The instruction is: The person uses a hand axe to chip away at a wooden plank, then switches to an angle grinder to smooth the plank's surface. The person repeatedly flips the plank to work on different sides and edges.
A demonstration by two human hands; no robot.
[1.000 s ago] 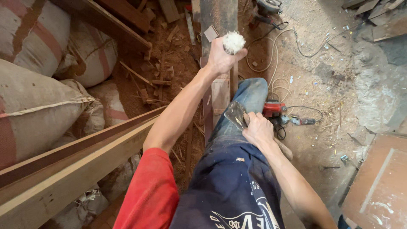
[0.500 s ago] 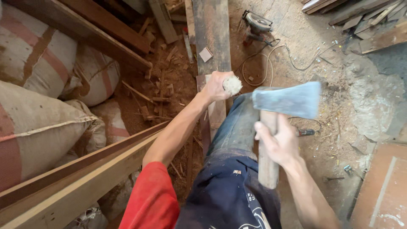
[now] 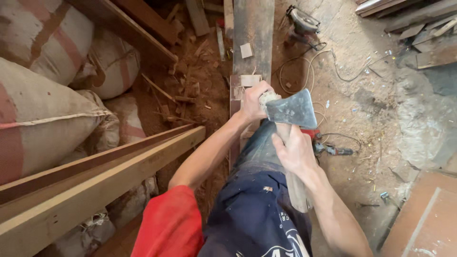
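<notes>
My right hand (image 3: 296, 151) grips the wooden handle of an axe (image 3: 293, 110) just below its grey steel head. The head is level with my left hand and touches the thing it holds. My left hand (image 3: 254, 101) is closed on a pale, frayed wooden piece (image 3: 267, 96) that rests on a long dark plank (image 3: 252, 28) running away from me. My knee in blue trousers lies along that plank. A small square wood block (image 3: 246, 50) lies farther up the plank.
Stuffed sacks (image 3: 43, 114) are piled on the left. Two long timber beams (image 3: 95, 176) slant across the lower left. Wood chips (image 3: 190, 85) litter the red soil. A power tool (image 3: 333, 150) and cables lie right of my knee, a circular saw (image 3: 302, 19) farther off.
My right hand picked up the axe, raised it, and has now brought the head down against the piece in my left hand. My left hand has lowered onto the plank.
</notes>
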